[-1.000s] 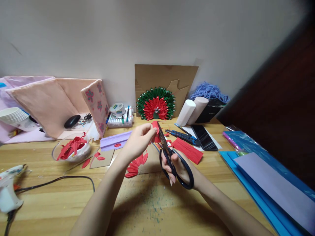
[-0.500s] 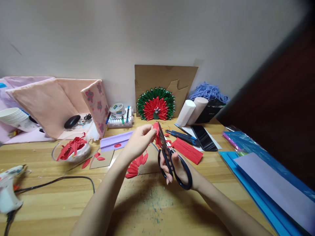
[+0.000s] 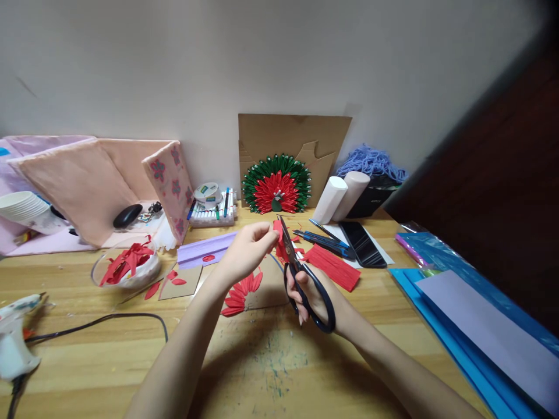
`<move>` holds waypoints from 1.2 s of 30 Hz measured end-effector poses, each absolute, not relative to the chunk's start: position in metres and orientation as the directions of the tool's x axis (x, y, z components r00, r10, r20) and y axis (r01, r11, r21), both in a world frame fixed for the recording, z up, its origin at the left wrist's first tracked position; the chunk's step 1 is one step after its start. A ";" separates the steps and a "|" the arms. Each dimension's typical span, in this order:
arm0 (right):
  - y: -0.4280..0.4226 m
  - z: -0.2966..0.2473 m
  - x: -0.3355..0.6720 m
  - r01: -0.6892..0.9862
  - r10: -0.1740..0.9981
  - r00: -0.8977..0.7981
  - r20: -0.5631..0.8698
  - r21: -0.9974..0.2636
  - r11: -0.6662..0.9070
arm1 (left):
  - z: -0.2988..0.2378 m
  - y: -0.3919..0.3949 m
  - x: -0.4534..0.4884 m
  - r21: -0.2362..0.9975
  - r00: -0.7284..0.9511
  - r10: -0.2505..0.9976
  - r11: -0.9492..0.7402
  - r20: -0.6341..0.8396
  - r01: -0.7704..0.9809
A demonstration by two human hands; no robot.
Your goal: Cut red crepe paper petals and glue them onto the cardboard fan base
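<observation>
Between the thumb and fingers of my left hand [image 3: 253, 247] is pinched a red crepe paper strip [image 3: 280, 234]. My right hand [image 3: 308, 291] grips the black handles of a pair of scissors [image 3: 292, 253], fingers through the loops. The blades point up and away from me, alongside the red strip. Beneath my hands lies a piece of cardboard [image 3: 273, 285] with a fan of red paper petals [image 3: 242, 294] on it; my left forearm hides part of it. Right of the scissors is a folded piece of red crepe paper [image 3: 332, 267].
A bowl of red scraps [image 3: 128, 265] and a glue gun [image 3: 20, 326] with its cord are at left. Against the wall leans cardboard bearing a green and red fan [image 3: 277, 183]. A utility knife [image 3: 325, 243] and phone [image 3: 363, 244] lie to the right, near blue sheets [image 3: 454, 331].
The scissor handles have come closer together as my right hand closed, and the right hand has shifted slightly. My left hand stays nearly still with the red strip.
</observation>
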State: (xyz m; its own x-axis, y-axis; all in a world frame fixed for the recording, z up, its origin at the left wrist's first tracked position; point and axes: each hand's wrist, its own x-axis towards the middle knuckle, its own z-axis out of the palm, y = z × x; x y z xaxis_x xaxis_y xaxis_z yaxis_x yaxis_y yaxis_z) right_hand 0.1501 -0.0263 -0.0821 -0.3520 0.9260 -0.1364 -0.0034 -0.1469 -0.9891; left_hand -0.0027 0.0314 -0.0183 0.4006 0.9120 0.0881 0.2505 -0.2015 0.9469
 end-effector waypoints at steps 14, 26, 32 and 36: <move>-0.024 -0.093 0.155 0.098 0.956 -0.291 -0.031 -0.995 -0.003 | -0.018 0.033 -0.006 0.936 0.352 0.930 -0.208 0.101 0.283; -0.011 -0.100 0.160 0.175 0.984 -0.151 -0.092 -0.982 -0.065 | -0.032 0.043 -0.002 0.933 0.204 0.960 -0.244 0.193 0.264; 0.002 -0.076 0.164 0.001 0.997 -0.013 -0.073 -0.997 -0.073 | -0.035 0.042 -0.003 0.851 0.325 0.924 -0.328 0.200 0.410; 0.005 -0.061 0.171 0.012 0.993 0.080 0.087 -0.996 0.086 | -0.031 0.032 -0.001 0.781 0.560 0.818 -0.433 0.131 0.450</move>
State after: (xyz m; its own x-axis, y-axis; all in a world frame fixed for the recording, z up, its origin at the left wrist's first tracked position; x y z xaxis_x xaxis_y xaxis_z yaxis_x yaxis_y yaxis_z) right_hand 0.1706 0.0055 -0.0612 0.0795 0.9931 0.0865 0.0121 0.0858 -0.9962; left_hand -0.0007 0.0316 -0.0307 0.5600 0.8181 0.1307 0.4500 -0.4328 0.7811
